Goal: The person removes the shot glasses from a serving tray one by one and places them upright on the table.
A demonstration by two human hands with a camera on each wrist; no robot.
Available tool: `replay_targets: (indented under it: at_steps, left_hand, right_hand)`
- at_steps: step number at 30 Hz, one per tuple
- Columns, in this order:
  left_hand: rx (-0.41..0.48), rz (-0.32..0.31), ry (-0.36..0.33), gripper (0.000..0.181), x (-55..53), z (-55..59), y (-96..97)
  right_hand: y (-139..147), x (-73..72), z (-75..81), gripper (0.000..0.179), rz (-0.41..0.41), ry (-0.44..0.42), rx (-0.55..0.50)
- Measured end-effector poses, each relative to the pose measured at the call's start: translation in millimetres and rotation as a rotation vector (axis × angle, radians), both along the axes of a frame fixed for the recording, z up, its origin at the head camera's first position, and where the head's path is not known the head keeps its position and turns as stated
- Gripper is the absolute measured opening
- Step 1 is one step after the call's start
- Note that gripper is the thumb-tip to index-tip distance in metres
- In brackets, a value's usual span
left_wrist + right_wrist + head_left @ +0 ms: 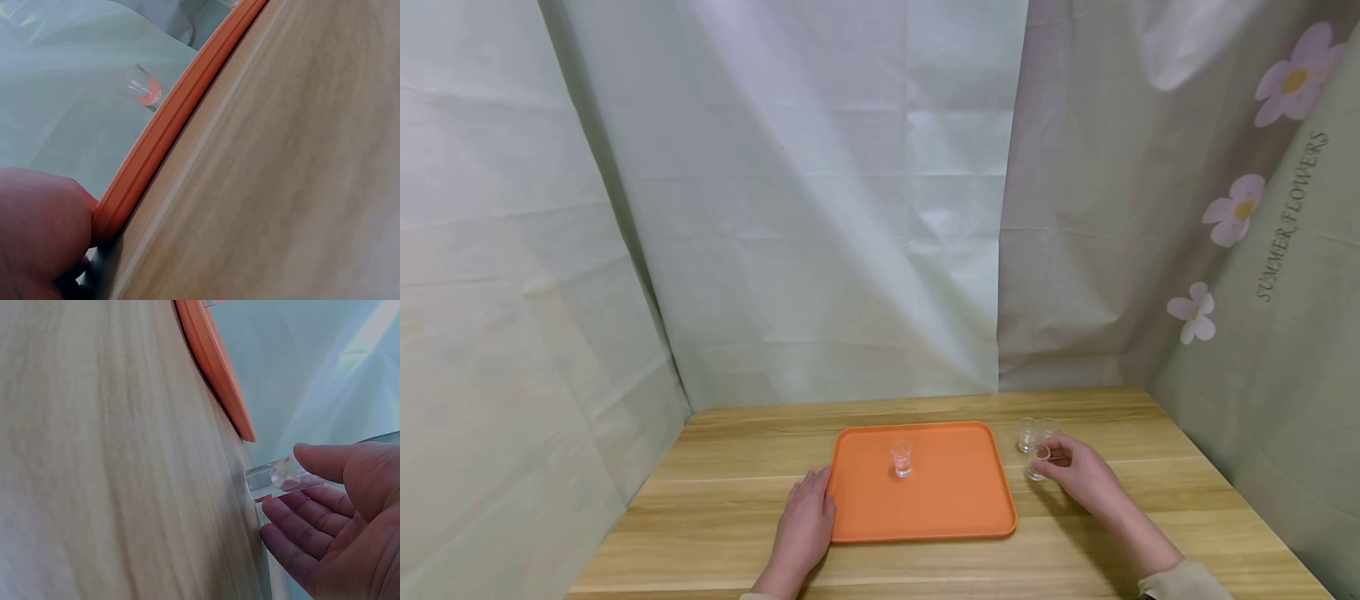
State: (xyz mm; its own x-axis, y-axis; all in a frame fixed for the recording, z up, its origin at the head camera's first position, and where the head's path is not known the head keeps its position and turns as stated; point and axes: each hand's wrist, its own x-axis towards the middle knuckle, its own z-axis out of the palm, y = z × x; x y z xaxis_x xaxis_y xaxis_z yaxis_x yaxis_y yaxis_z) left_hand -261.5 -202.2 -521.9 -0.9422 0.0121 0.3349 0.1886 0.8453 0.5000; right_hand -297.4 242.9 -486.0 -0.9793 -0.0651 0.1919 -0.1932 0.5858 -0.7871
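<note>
Orange tray point(925, 512) on a wood-grain worktop point(715, 492), with one small clear glass point(902, 461) standing upright on it, a bit left of its middle. Off the tray's right side there's a little cluster: two more glasses point(1027, 437) at the back and a front glass point(1036, 472) just nearer the person.

As for the hands, the right hand point(1086, 477) has the front glass by its upper part, thumb on one side and curved fingers round the other. Not a wide grip, just a light pinch, and the right wrist view makes it look like the base is on the worktop. The left hand point(803, 523) lies relaxed along the tray's left edge, fingers fairly straight, touching the rim without wrapping round anything; I'd guess it's steadying the tray.

So imo the step in hand is getting hold of that front glass. Next move calls for a firmer pinch, then a straight, level lift, because the back pair is close enough that a sideways drag could clink or tip one. Smooth glass might slip too, so no rushing.
</note>
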Motion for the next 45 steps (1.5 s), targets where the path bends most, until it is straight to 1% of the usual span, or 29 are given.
replay_targets:
  at_steps: [7, 13, 18, 20, 26, 30, 37, 41, 45]
  left_hand:
    - [-0.004, -0.001, 0.014, 0.043, -0.9, -3.4, -1.5]
    - [-0.007, -0.007, 0.03, 0.043, -0.3, -4.1, -2.3]
    - [-0.004, -0.009, 0.035, 0.043, 0.4, -3.3, -2.4]
    - [-0.004, -0.006, 0.026, 0.043, 0.3, -3.0, -2.2]
    - [-0.005, -0.015, 0.025, 0.043, -0.9, -3.1, -1.1]
    - [-0.001, -0.019, 0.033, 0.043, -0.6, -3.1, -0.3]
    - [0.001, -0.006, 0.01, 0.044, -0.4, -2.7, -0.9]
    - [0.004, -0.007, 0.023, 0.044, 0.1, -2.0, -1.0]
    - [-0.002, -0.01, 0.04, 0.044, -0.3, -1.9, -1.5]
  right_hand:
    - [0.7, -1.5, -3.4, 0.029, 0.001, -0.001, -0.02]
    - [0.8, -1.4, -1.0, 0.037, 0.004, 0.006, -0.016]
    - [0.5, 1.7, 8.6, 0.048, -0.009, 0.039, 0.027]
    - [-0.7, 4.2, 14.2, 0.052, -0.017, 0.046, 0.04]
    - [-12.8, 12.0, 31.4, 0.061, -0.029, 0.064, 0.02]
    - [-25.6, 13.2, 37.2, 0.058, 0.006, 0.092, -0.021]
    - [-55.6, 9.9, 39.9, 0.055, 0.08, 0.06, -0.058]
    - [-75.8, 6.1, 39.7, 0.053, 0.139, 0.056, -0.089]
    - [-94.8, 1.3, 35.4, 0.052, 0.209, 0.047, -0.114]
